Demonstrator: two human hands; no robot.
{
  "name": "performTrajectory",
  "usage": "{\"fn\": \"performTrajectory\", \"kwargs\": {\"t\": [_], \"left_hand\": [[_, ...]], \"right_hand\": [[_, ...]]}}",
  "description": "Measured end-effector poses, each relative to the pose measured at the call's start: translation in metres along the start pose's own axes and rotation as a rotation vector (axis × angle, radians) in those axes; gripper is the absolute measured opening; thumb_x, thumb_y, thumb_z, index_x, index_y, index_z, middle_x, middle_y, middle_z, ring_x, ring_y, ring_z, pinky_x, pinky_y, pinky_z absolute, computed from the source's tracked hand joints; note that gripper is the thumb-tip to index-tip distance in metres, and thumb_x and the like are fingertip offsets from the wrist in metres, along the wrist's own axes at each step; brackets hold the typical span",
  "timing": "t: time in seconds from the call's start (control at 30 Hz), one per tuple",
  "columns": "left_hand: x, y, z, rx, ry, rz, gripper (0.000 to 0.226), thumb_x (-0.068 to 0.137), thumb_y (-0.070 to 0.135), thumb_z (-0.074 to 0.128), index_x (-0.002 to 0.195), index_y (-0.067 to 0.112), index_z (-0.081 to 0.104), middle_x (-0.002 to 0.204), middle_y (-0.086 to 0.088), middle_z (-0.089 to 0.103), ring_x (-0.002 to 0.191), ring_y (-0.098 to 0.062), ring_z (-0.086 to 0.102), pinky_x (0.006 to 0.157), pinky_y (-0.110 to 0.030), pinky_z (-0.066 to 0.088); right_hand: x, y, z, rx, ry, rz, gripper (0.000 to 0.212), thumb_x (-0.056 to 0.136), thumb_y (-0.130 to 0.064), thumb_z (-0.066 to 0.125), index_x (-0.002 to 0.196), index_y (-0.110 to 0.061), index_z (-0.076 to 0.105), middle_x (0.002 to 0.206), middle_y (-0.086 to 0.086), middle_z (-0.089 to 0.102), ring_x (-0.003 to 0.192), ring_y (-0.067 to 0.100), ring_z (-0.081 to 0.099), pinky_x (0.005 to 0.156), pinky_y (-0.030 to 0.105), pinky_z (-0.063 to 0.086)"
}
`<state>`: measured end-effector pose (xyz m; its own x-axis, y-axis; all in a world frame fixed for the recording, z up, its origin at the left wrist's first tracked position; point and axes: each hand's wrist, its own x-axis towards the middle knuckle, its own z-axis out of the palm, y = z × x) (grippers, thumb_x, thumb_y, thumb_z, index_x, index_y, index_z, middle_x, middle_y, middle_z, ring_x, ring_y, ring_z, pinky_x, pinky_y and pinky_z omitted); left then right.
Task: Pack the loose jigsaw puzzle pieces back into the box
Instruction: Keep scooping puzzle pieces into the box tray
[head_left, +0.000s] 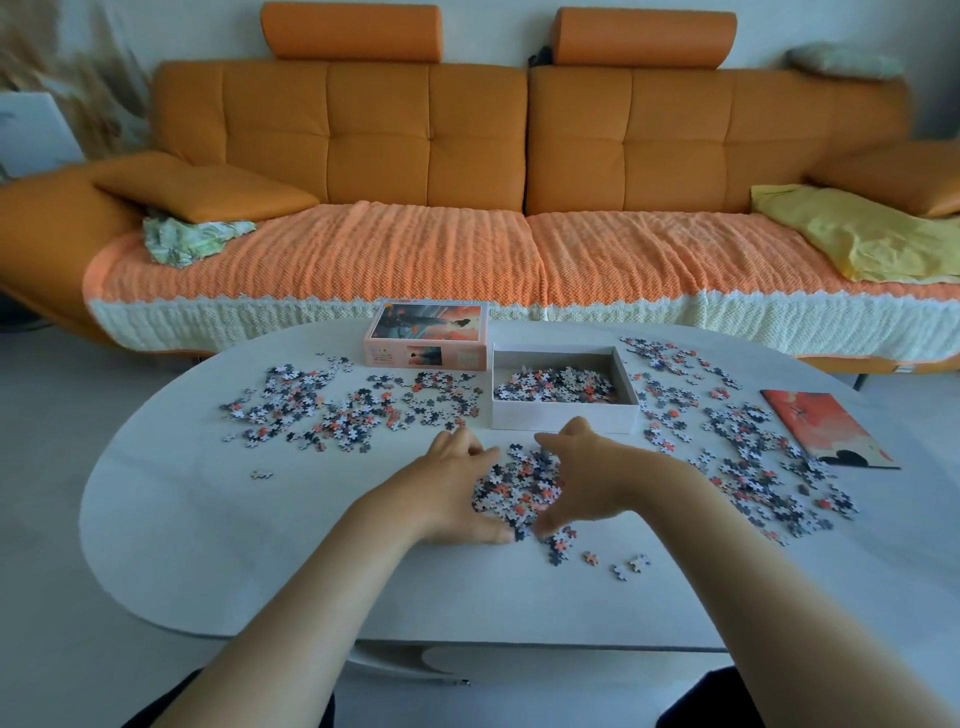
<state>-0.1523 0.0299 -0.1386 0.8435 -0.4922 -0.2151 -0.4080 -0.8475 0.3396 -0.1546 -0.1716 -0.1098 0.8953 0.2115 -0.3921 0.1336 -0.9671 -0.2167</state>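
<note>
A heap of small jigsaw pieces (519, 488) in grey, white and coral lies on the white oval table (260, 561), just in front of the open white box (563, 418). The box holds a layer of pieces. My left hand (457, 488) cups the heap from the left, fingers curved against it. My right hand (587, 478) cups it from the right, thumb low near the table. More loose pieces spread to the left (332, 405) and to the right (743, 441) of the box.
The box lid (428, 335) with a printed picture stands behind and left of the box. A reference picture sheet (826, 426) lies at the table's right. A few stray pieces (628, 564) lie near the front. An orange sofa (519, 156) stands behind the table.
</note>
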Motion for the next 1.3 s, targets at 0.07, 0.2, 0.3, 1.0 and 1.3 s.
{"fn": "performTrajectory", "kwargs": {"t": [0.07, 0.2, 0.3, 1.0, 1.3], "left_hand": [[0.004, 0.004, 0.002, -0.045, 0.023, 0.014, 0.089, 0.077, 0.06, 0.067, 0.151, 0.03, 0.028, 0.131, 0.008, 0.03, 0.131, -0.011, 0.027, 0.106, -0.038, 0.038], [0.013, 0.005, 0.002, -0.141, 0.129, 0.014, 0.059, 0.084, 0.048, 0.067, 0.137, 0.026, 0.052, 0.114, 0.007, 0.043, 0.11, -0.012, 0.046, 0.093, -0.031, 0.043], [0.017, 0.005, 0.002, -0.182, 0.191, -0.007, 0.038, 0.086, 0.04, 0.068, 0.122, 0.028, 0.064, 0.106, 0.007, 0.047, 0.097, -0.013, 0.053, 0.081, -0.028, 0.045], [0.075, 0.008, -0.048, -0.445, 0.543, 0.029, 0.005, 0.086, 0.019, 0.073, 0.09, 0.019, 0.073, 0.083, 0.009, 0.067, 0.073, -0.001, 0.058, 0.058, -0.01, 0.036], [0.109, 0.003, -0.033, -0.224, 0.51, 0.147, 0.024, 0.096, 0.012, 0.057, 0.113, 0.018, 0.071, 0.102, -0.001, 0.062, 0.095, -0.019, 0.058, 0.081, -0.032, 0.047]], "right_hand": [[0.005, -0.003, 0.002, -0.004, -0.014, -0.002, 0.103, 0.06, -0.061, 0.081, 0.144, -0.025, 0.034, 0.137, 0.003, 0.028, 0.118, 0.03, 0.05, 0.101, 0.045, 0.045], [0.017, -0.008, 0.001, 0.069, 0.104, -0.053, 0.057, 0.07, -0.046, 0.08, 0.121, -0.027, 0.061, 0.117, 0.002, 0.044, 0.095, 0.021, 0.054, 0.081, 0.029, 0.046], [0.02, -0.013, -0.001, 0.118, 0.158, -0.048, 0.038, 0.079, -0.036, 0.076, 0.115, -0.025, 0.068, 0.11, 0.0, 0.055, 0.083, 0.018, 0.058, 0.07, 0.026, 0.048], [0.044, 0.016, -0.049, 0.495, 0.534, -0.098, 0.014, 0.08, -0.01, 0.076, 0.083, -0.024, 0.073, 0.069, -0.001, 0.069, 0.054, 0.014, 0.068, 0.043, 0.013, 0.044], [0.083, 0.025, -0.038, 0.366, 0.534, -0.014, 0.029, 0.088, -0.029, 0.068, 0.117, -0.029, 0.068, 0.101, -0.005, 0.071, 0.077, 0.013, 0.063, 0.063, 0.023, 0.047]]}}
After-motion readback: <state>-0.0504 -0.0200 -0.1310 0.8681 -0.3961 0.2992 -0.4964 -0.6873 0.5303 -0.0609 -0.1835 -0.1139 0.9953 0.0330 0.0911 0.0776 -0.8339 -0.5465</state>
